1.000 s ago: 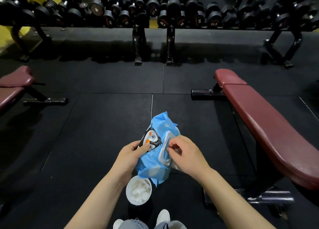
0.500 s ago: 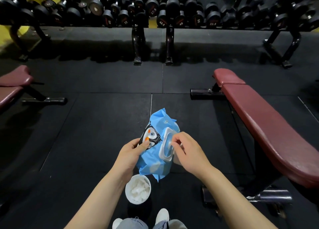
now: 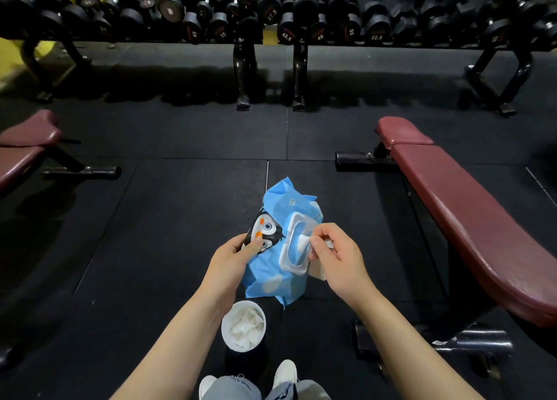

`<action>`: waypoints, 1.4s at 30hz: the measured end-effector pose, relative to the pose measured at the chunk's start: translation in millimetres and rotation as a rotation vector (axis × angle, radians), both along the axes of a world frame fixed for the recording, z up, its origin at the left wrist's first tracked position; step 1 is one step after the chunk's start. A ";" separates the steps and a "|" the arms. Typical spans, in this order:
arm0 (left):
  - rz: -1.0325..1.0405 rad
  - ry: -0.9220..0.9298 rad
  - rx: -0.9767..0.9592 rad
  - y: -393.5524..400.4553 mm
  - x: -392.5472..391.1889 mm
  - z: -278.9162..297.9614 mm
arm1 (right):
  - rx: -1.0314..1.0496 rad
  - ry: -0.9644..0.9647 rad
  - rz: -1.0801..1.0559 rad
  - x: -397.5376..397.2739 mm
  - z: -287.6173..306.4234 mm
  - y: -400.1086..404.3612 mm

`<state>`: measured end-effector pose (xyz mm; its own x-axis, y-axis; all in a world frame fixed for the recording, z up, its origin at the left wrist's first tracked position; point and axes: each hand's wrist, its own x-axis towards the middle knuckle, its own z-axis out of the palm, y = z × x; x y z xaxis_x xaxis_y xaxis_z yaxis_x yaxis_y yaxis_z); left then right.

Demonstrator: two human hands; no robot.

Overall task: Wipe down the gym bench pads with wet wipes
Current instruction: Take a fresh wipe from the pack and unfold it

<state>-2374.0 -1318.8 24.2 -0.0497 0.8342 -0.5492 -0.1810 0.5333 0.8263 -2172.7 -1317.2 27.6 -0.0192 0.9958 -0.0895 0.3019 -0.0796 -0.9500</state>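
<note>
Head view is showing you standing on the black rubber floor (image 3: 168,218), and compared with a second ago your right hand (image 3: 337,255) has lifted off the lid frame: its thumb and forefinger are now pinching a white wet wipe (image 3: 303,241) that is coming up out of the opening, where before the fingers were only pressing at the flap. Your left hand (image 3: 232,258) is gripping the wipes pack (image 3: 280,276) just as it was, thumb curled over the printed side and the other fingers behind, holding it in the air in front of you, above the floor.

That pack is a soft, crinkled blue plastic pouch with a cartoon penguin print (image 3: 266,230) in black, white and orange, and a rigid white oval lid frame (image 3: 294,249), flap swung open toward your right hand. A small "80" is printed near its top edge. Below your left wrist, a round white cup (image 3: 243,325) is sitting on the floor, filled with crumpled white wipes or tissue.

To your right, the bench pad (image 3: 470,215) is lying long and narrow, padded in smooth maroon vinyl with rounded ends, on a black metal frame. Another maroon bench (image 3: 24,146) is showing at the left edge. Across the far side, a dumbbell rack (image 3: 271,16) is holding round black dumbbells, and you can read 45, 35, 27.5, 42.5, 40, 35 and 32.5 on their ends.
</note>
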 end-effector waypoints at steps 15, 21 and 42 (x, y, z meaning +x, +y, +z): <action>0.096 -0.063 0.004 7.8 -7.3 0.6 | -0.145 -0.101 0.005 -22.6 -10.3 5.0; 0.090 -0.066 -0.009 8.3 -6.8 -0.6 | -0.160 -0.092 -0.017 -26.7 -12.4 7.6; 0.064 0.015 0.049 9.2 -5.1 -5.8 | -0.357 0.292 -0.103 -19.7 -7.2 20.8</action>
